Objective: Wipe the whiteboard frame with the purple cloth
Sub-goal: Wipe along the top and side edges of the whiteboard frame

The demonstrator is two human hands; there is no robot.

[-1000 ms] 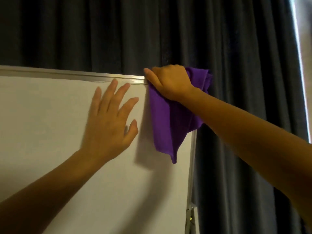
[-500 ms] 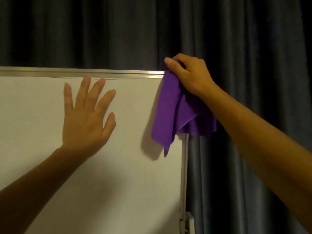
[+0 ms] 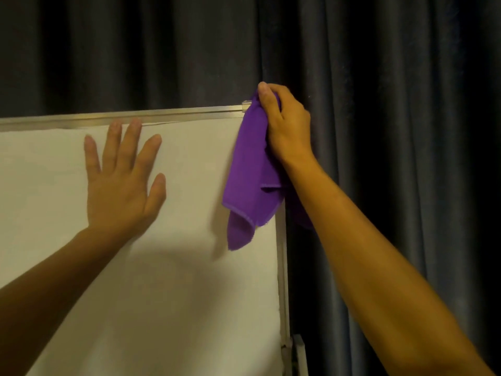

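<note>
Whiteboard frame: my right hand, gripping the purple cloth, has slid along to the top right corner; left hand stays spread flat. Top rail looks done, side next.

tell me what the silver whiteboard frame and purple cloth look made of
Silver whiteboard frame: probably brushed aluminium, pale metallic sheen with ridged lines along its length. Purple cloth: soft fabric, perhaps microfibre, matte, hanging in limp folds with a stitched hem.
</note>
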